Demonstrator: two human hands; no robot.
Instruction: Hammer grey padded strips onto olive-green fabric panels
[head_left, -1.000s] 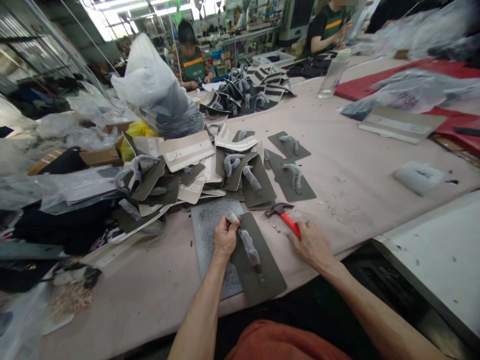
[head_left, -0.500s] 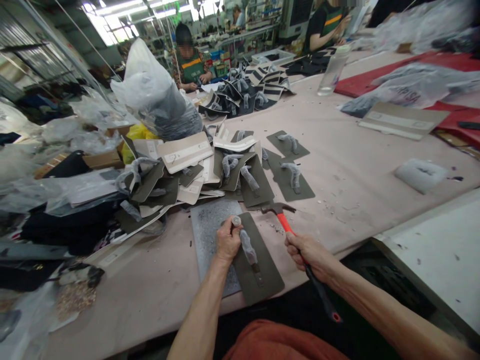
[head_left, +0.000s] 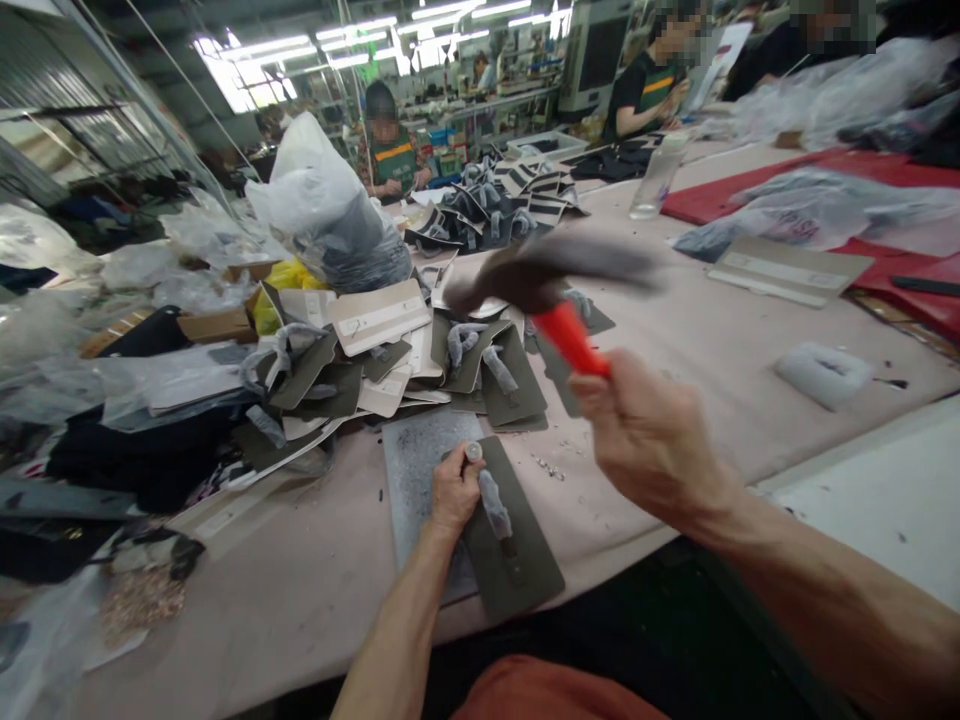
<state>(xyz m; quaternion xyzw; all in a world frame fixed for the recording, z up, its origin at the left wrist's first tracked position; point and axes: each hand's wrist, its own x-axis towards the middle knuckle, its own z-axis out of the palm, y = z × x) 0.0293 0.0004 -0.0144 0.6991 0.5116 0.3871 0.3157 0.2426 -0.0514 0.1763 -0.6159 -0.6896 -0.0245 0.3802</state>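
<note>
My left hand (head_left: 454, 490) is closed around a short metal rod, probably a punch (head_left: 472, 452), whose round top points up. It stands at the upper end of a dark olive panel (head_left: 529, 560) that carries a plastic-wrapped handle (head_left: 495, 505). Under the panel's left side lies a speckled grey plate (head_left: 420, 450). My right hand (head_left: 649, 430) grips a claw hammer (head_left: 571, 340) by its red-and-black handle. The hammer is raised well above the table, its head blurred by motion. What lies under the punch's tip is hidden by my left fingers.
A heap of similar panels (head_left: 382, 320) lies beyond the plate, with a stuffed plastic bag (head_left: 322, 200) behind. Small scraps (head_left: 550, 467) lie right of the panel. A bottle (head_left: 656, 180) and a white block (head_left: 823, 373) stand farther right. Co-workers (head_left: 394, 160) sit across the table.
My right hand has lifted the hammer up from near the tabletop, closer to the camera. My left hand stays on the punch at the panel. The view has tilted slightly upward.
</note>
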